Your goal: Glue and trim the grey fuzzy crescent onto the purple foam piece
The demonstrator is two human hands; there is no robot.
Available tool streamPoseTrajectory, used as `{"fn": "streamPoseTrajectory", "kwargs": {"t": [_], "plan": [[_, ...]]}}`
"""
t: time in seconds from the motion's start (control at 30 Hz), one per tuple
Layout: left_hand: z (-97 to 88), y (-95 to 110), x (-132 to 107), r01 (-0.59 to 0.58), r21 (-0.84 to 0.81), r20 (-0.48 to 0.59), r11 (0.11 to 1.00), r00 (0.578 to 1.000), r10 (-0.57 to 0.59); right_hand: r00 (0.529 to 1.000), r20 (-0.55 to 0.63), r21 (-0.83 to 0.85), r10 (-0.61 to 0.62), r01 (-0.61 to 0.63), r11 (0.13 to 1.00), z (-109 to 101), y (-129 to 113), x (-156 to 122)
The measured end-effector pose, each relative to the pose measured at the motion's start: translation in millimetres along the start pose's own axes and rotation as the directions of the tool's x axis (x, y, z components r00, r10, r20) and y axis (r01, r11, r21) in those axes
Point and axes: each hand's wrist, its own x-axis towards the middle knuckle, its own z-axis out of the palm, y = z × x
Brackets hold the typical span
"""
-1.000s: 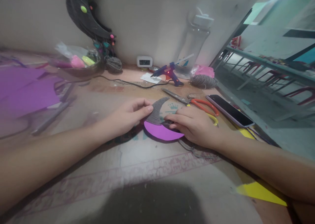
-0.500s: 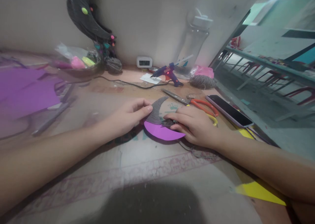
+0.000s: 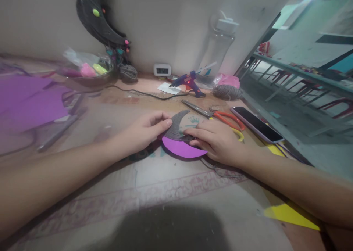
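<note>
A purple foam crescent [image 3: 182,149] lies on the table in front of me, its upper horn wrapped in grey yarn [image 3: 177,124]. My left hand [image 3: 143,131] pinches the crescent's left edge between thumb and fingers. Fingers of my right hand [image 3: 217,139] press on the grey yarn where the wrapped part meets the bare purple foam. A loose strand of yarn [image 3: 217,168] trails out from under my right wrist.
Orange-handled scissors [image 3: 217,115] and a phone [image 3: 256,124] lie right of my hands. A blue glue gun [image 3: 187,82], a grey yarn ball [image 3: 227,92], a clock [image 3: 162,70] and a water jug [image 3: 216,49] stand by the wall. Purple foam sheets [image 3: 30,102] lie left, yellow scraps [image 3: 292,214] right.
My right fingers have shifted slightly along the yarn on the crescent. My left hand keeps the same hold.
</note>
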Motion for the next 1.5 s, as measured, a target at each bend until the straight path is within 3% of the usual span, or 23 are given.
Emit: {"fn": "streamPoseTrajectory", "kwargs": {"t": [0.33,0.6,0.73,1.0,1.17,1.5], "plan": [[-0.8,-2.6,0.4,-0.009,-0.002,0.016,1.000,1.000,0.009,1.000,0.006,-0.001,0.013,-0.013,1.000,1.5,0.3,-0.1],[0.9,-0.6,-1.7,0.025,-0.025,-0.002,0.999,1.000,-0.025,0.958,0.012,0.196,0.287,-0.284,0.939,0.6,4.5,-2.8],[1.2,-1.1,-1.9,0.034,-0.034,0.003,0.999,0.999,-0.034,0.938,-0.008,0.248,0.346,-0.334,0.909,2.0,5.5,-3.7],[0.4,-2.8,-0.8,0.008,-0.031,0.012,0.999,1.000,-0.008,0.986,0.054,0.137,0.156,-0.162,0.977,-2.3,1.0,-1.1],[0.6,-2.8,-1.4,-0.009,0.015,0.006,1.000,1.000,0.009,0.998,0.017,0.054,0.053,-0.054,0.997,-1.8,-0.1,-0.4],[1.0,-0.8,-3.2,-0.045,0.106,0.008,0.993,0.999,0.044,1.000,0.009,-0.009,0.014,-0.013,1.000,1.4,-3.4,-0.3]]}}
